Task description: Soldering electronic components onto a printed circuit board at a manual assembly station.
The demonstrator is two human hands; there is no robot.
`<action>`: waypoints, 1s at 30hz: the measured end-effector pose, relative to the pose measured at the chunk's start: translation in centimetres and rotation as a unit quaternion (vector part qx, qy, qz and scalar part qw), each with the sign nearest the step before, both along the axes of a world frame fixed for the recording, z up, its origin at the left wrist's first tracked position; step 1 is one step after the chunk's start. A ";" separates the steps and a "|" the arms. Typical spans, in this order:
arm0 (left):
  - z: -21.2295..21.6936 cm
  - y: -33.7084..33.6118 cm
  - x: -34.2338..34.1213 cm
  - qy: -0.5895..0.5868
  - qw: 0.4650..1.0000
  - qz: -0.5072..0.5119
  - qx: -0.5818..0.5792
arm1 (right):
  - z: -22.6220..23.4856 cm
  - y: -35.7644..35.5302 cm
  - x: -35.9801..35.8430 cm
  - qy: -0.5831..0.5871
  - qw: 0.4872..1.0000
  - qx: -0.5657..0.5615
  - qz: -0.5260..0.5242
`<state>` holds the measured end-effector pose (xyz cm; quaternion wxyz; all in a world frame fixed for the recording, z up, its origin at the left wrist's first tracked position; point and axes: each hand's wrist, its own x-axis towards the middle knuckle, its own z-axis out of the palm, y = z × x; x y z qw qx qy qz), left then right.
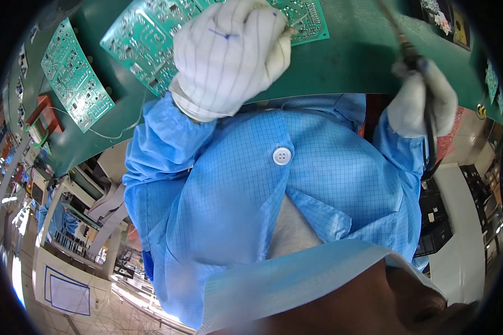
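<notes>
Head view put a green printed circuit board (145, 42) on the green table (352, 70), inside its near edge and toward the left, partly under the gloved left hand (232, 56). That hand was closed, its fingers curled over the board; whether they pinched anything could not be told. More green circuit board (310, 22) showed beyond the knuckles, though the glove hid whether it was the same piece. The board would probably handle as light and stiff, a little slippery under cloth gloves, and fragile at its joints and small parts, so its bare outer edges looked the best place to take hold. Over the table's near edge, farther right, the gloved right hand (422, 103) was wrapped around a soldering iron (409, 53), its tip blurred and pointing away from the body. A second circuit board (75, 78) lay near the table's left edge, just beside a reddish spool stand (53, 114).
</notes>
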<state>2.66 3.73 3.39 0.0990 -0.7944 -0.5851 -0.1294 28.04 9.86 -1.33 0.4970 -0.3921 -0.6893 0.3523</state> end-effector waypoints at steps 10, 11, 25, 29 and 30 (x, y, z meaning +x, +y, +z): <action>-0.6 -0.9 -3.2 -0.139 0.987 -0.034 0.079 | -0.5 4.9 2.4 -0.023 0.980 0.132 -0.145; -0.4 -1.7 -3.2 -0.134 0.989 -0.022 0.061 | -0.6 4.5 2.3 0.013 0.983 0.120 -0.135; -1.8 -5.3 -3.3 -0.158 0.986 0.060 0.012 | 0.1 4.1 1.5 0.062 0.994 -0.012 0.094; -2.4 -5.6 -3.4 -0.121 0.990 0.067 0.030 | -0.2 4.3 1.5 0.067 0.993 -0.022 0.100; -2.7 -5.7 -3.5 -0.121 0.990 0.071 0.035 | -0.3 4.3 1.4 0.068 0.993 -0.023 0.098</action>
